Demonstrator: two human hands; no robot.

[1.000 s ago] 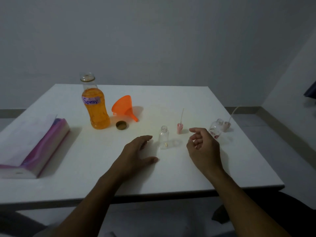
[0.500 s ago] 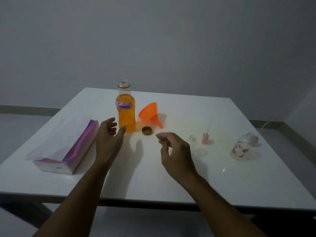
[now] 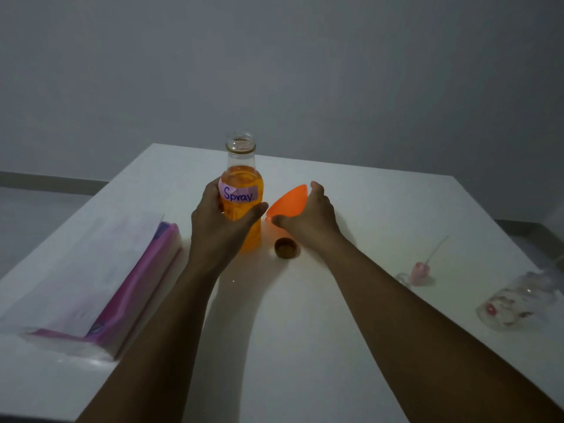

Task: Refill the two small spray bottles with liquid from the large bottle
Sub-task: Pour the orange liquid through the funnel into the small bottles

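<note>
The large open bottle (image 3: pixel 241 190) holds orange liquid, carries a "Spray" label and stands upright at mid-table. My left hand (image 3: pixel 215 222) is wrapped around its body, thumb across the front. Just right of it lies the orange funnel (image 3: pixel 288 203); my right hand (image 3: pixel 309 213) spans its rim, thumb below and fingers over the far edge. One small clear spray bottle (image 3: pixel 403 279) stands at the right, partly hidden by my right forearm. The other small bottle (image 3: pixel 512 303), with a red pattern, lies on its side near the right edge.
The bottle's brown cap (image 3: pixel 285 248) lies upside down in front of the funnel. A pink spray head with its tube (image 3: pixel 421 271) rests beside the clear small bottle. A pink tissue pack (image 3: pixel 122 285) lies along the left of the white table (image 3: pixel 381 215).
Both hands have reached forward from mid-table: the left has closed around the large bottle, the right has landed on the funnel. The view has shifted left and closer.
</note>
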